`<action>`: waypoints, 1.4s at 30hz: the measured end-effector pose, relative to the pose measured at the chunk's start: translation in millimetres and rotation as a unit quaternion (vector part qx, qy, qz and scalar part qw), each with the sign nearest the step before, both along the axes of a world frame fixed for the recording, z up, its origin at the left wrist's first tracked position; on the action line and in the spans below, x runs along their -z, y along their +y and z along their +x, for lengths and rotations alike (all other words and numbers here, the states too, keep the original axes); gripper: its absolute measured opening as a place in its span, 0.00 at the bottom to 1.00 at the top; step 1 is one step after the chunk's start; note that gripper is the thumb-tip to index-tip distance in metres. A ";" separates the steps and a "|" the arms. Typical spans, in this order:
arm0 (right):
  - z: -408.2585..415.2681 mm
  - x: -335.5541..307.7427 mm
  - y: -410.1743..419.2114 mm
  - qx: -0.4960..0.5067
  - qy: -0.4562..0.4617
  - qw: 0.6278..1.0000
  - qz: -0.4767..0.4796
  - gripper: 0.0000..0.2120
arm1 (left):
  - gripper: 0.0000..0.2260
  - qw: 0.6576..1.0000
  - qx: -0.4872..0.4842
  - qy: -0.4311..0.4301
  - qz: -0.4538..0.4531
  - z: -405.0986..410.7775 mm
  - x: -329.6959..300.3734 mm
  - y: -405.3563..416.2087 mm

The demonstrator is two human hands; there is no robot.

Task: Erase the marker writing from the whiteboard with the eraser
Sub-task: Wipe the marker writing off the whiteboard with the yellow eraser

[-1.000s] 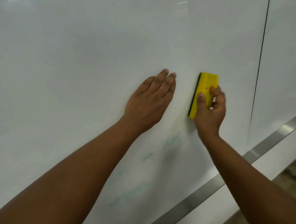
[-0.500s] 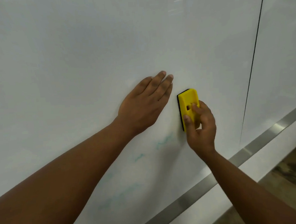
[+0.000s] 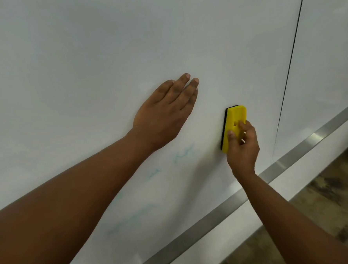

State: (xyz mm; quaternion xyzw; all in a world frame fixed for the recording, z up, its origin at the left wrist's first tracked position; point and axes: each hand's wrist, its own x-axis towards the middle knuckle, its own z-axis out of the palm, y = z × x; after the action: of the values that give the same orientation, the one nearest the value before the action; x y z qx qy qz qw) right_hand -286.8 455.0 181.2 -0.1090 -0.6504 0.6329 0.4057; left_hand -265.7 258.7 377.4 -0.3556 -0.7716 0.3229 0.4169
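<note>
Since a second ago your right hand (image 3: pixel 242 148) has slid the yellow eraser (image 3: pixel 234 126) down and rightward, away from your left hand (image 3: pixel 164 114). You grip the eraser with curled fingers, its black pad on the whiteboard (image 3: pixel 83 55). Your left hand lies flat, fingers straight, above faint teal marker writing (image 3: pixel 182 154).

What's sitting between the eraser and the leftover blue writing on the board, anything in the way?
Nothing visible. The eraser, held by the right hand, sits right of the faint blue writing with bare whiteboard between. The left hand rests flat above the marks, not across that path.
</note>
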 end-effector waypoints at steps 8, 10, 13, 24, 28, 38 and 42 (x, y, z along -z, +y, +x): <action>7.6 11.2 -7.7 -0.028 0.023 0.995 0.098 0.19 | 0.27 1.000 0.001 -0.024 -0.005 -0.4 4.2 2.2; 9.5 7.9 -5.3 -0.005 -0.024 0.999 0.049 0.22 | 0.28 0.999 -0.001 -0.032 -0.005 0.8 6.3 1.0; 28.9 -6.2 -52.2 -0.020 0.037 0.985 0.165 0.24 | 0.28 0.999 0.007 -0.037 -0.011 -0.3 8.0 -1.2; 52.5 -10.7 -110.4 -0.034 0.080 0.977 0.196 0.21 | 0.26 0.998 0.024 0.050 0.043 17.2 0.2 -69.2; 44.9 -9.1 -95.1 -0.022 0.116 0.972 0.201 0.17 | 0.29 0.995 0.014 0.076 0.057 23.9 5.1 -85.8; 48.8 -20.7 -119.2 -0.035 0.123 0.979 0.161 0.20 | 0.27 0.999 0.018 0.012 0.026 29.6 14.9 -105.4; 53.7 -25.2 -128.6 0.002 0.071 0.997 0.041 0.21 | 0.27 1.000 0.019 -0.024 -0.004 47.2 30.5 -129.4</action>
State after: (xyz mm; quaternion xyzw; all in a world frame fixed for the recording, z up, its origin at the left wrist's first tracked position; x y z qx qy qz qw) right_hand -233.2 326.4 206.4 -0.0481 -0.6449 0.6113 0.4562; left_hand -218.4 129.4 347.0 -0.3801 -0.7732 0.3093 0.4026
